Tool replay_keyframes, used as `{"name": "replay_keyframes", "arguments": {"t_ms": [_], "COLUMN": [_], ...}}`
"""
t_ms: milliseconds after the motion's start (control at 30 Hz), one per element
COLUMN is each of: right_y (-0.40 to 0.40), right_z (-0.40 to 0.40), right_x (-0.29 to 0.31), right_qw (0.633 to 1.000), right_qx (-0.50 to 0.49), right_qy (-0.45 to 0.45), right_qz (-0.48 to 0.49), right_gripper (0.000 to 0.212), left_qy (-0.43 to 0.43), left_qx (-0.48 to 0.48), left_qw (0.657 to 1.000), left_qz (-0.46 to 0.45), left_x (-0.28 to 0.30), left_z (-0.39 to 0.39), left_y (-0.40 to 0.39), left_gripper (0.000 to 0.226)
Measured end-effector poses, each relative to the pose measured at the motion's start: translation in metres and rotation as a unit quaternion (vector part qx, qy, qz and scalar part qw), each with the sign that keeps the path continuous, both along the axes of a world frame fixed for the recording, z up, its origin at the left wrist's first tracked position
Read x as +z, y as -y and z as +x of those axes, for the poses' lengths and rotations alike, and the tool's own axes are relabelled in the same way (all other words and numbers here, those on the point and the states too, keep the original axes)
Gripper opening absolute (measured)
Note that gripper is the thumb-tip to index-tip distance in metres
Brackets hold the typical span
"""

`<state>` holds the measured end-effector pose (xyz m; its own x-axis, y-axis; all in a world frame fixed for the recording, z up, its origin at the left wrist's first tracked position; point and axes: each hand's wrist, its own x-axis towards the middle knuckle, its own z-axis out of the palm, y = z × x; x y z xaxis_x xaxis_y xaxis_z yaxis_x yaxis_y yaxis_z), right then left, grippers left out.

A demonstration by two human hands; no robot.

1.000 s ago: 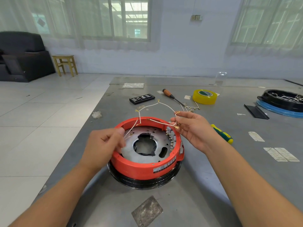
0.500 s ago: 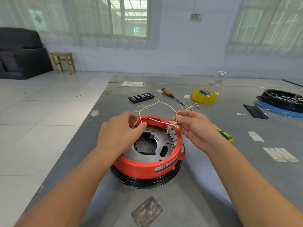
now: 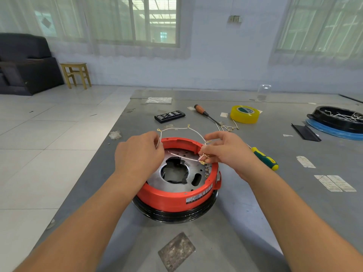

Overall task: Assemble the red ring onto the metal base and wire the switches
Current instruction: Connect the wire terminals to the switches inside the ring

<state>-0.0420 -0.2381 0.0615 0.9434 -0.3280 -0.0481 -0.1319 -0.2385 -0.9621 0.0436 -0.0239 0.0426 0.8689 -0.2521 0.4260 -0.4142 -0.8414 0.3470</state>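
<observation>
Head view: red ring [image 3: 176, 197] seated on metal base [image 3: 176, 181], both on grey table [image 3: 245, 222]. Left hand [image 3: 137, 156] pinches white wire [image 3: 176, 128] over ring's left rim. Right hand [image 3: 225, 150] pinches wire's other end with brass terminals above right rim. Wire arcs between hands. Green-yellow screwdriver [image 3: 265, 158] just beside right hand.

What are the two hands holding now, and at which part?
Both hold one white wire: the left hand pinches its left stretch, the right hand pinches its right end by the brass terminals, over the red ring.
</observation>
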Motion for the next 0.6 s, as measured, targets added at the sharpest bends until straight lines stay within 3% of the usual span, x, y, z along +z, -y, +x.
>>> {"name": "replay_keyframes", "arguments": {"t_ms": [100, 300, 433, 600], "right_y": [-0.007, -0.021, -0.029, -0.049], "right_z": [0.002, 0.005, 0.0, -0.013], "right_x": [0.0, 0.007, 0.016, 0.029], "right_qw": [0.983, 0.897, 0.848, 0.77], "right_qx": [0.009, -0.001, 0.018, 0.021], "right_qy": [-0.025, -0.081, -0.113, -0.159], "right_qz": [-0.182, -0.435, -0.517, -0.617], "right_gripper": [0.025, 0.027, 0.028, 0.05], "left_qy": [-0.018, -0.055, -0.081, -0.097], "left_qx": [0.002, -0.001, -0.008, -0.022], "left_qw": [1.0, 0.998, 0.995, 0.993], "left_qz": [0.016, 0.044, 0.063, 0.062], "left_x": [0.002, 0.006, 0.005, 0.001], "left_z": [-0.002, -0.007, -0.009, -0.011], "left_y": [-0.001, -0.001, 0.0, 0.0], "left_gripper": [0.026, 0.029, 0.029, 0.017]}}
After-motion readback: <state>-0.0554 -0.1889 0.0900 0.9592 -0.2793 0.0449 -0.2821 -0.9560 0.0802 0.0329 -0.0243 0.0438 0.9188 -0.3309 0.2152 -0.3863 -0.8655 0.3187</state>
